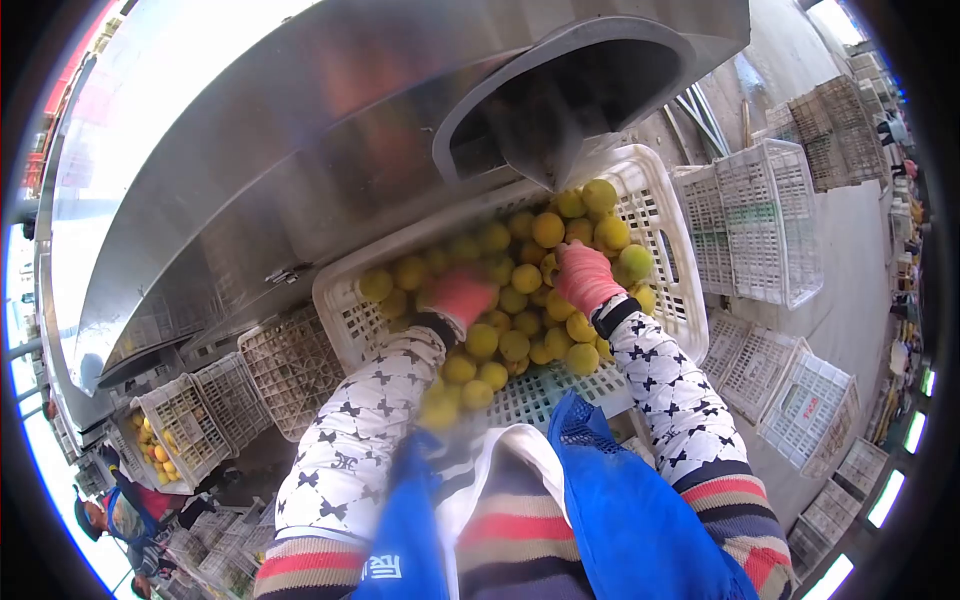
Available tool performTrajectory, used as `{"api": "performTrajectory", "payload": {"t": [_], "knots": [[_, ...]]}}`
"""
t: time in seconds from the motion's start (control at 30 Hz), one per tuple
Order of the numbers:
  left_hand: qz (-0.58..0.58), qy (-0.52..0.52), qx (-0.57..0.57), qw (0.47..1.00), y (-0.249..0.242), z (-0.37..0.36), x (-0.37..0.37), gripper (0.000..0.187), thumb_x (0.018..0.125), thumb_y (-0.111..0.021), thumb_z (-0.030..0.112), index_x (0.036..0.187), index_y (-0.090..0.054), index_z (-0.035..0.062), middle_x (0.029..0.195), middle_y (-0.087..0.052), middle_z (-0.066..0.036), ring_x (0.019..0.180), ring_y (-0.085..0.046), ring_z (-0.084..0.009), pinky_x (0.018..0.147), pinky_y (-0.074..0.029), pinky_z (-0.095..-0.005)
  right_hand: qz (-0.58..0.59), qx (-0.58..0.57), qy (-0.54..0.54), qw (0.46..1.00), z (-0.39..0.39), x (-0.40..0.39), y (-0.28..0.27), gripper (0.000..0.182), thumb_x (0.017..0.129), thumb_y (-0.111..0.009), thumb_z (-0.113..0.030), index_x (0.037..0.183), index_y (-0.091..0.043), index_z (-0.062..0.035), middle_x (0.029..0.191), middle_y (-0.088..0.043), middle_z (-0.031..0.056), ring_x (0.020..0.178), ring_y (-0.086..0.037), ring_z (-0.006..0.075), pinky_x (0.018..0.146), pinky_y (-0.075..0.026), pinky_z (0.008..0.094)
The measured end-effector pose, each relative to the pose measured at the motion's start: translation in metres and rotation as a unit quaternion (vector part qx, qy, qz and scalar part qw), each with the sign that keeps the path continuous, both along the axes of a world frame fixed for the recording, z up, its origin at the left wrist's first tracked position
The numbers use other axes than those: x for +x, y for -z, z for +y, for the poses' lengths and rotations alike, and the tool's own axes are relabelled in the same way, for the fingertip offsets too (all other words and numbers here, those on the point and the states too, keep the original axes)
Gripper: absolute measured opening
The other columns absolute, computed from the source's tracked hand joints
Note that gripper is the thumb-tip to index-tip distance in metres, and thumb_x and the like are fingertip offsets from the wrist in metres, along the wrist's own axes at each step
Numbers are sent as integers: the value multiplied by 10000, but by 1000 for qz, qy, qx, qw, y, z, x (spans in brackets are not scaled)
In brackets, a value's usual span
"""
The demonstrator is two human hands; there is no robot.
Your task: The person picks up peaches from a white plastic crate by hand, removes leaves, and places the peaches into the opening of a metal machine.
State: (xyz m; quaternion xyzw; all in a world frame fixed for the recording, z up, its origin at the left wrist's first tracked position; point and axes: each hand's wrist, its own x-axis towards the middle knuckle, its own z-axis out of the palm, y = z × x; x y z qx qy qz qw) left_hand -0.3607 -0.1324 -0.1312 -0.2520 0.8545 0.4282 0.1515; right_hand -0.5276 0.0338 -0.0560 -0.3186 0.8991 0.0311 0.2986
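Many round yellow-green fruits (514, 346) lie in a white plastic crate (690, 290) in front of me. My left hand (462, 294), in a pink glove, is over the fruits at the left of the pile; motion smears its fingers, so what it holds, if anything, does not show. My right hand (585, 275), also in a pink glove, reaches into the right part of the pile with its fingers curled down against the fruits. What lies under its fingertips is hidden.
A large metal machine (330, 130) with a chute opening (570, 90) stands over the crate's far side. White crates (765, 225) stand at the right. A crate of orange fruits (150, 445) and a person (125, 515) are at the lower left.
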Motion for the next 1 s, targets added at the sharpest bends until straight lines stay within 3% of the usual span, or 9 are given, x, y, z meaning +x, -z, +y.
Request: {"api": "performTrajectory", "payload": {"t": [0.23,0.33,0.4,0.53,0.6,0.63,0.8,0.93,1.0], "knots": [[-2,176,-176,969,22,67,-50,678,795,-716,369,1381,-507,99,1390,-522,-162,1255,-526,-332,1077,-413,-403,6,-77,-44,996,-25,-38,32,354,821,-690,-224,1127,-605,-70,1202,-599,181,1024,-639,365,837,-538,469],[-51,165,16,985,4,45,-63,669,776,-744,325,1365,-528,96,1356,-554,-164,1244,-535,-337,1080,-411,-415,-48,-48,-102,993,-41,-49,35,445,777,-722,-185,1180,-593,-48,1224,-600,197,1071,-628,360,882,-529,456],[-38,-19,380,924,49,31,-46,662,777,-749,324,1361,-533,98,1322,-578,-156,1229,-546,-326,1077,-413,-403,-109,17,-94,989,-51,-57,14,541,739,-751,-171,1231,-578,-31,1226,-601,217,1110,-620,341,930,-514,436],[24,-191,609,769,28,28,-58,603,768,-776,284,1315,-582,117,1242,-613,-153,1192,-563,-315,983,-468,-416,-292,-328,151,885,-1,-49,-19,711,700,-800,-262,1300,-536,13,1217,-613,188,1138,-606,271,985,-476,373],[2,17,289,957,11,42,-81,632,768,-781,282,1334,-555,115,1303,-569,-156,1213,-548,-326,968,-483,-421,-526,-426,344,651,23,-42,-53,789,694,-813,-325,1329,-511,34,1226,-605,161,1141,-593,242,1002,-459,353],[-4,119,105,987,8,53,-93,646,768,-784,280,1343,-541,114,1334,-547,-157,1224,-541,-332,960,-491,-423,-532,-455,346,625,32,-40,-65,828,715,-801,-361,1354,-477,54,1243,-591,151,1160,-580,240,1012,-451,354],[-74,280,0,957,65,92,-130,741,731,-800,347,1392,-498,199,1502,-376,-133,1291,-493,-354,981,-509,-439,-512,-561,356,545,43,-27,-99,981,705,-812,-390,1462,-366,47,1335,-549,185,1199,-564,245,1049,-430,347],[-196,385,-89,897,20,78,-158,777,716,-797,395,1404,-501,190,1470,-443,-137,1263,-531,-333,968,-517,-435,-340,-599,326,647,9,-10,-156,1008,643,-903,-241,1467,-381,15,1380,-498,160,1236,-527,245,1073,-421,380],[-204,404,-85,888,-2,68,-155,799,705,-800,422,1403,-505,167,1417,-504,-143,1230,-563,-320,960,-520,-431,-55,-608,129,782,-11,-17,-157,915,651,-891,-206,1422,-440,-10,1323,-486,154,1184,-546,291,1015,-462,396]]}}
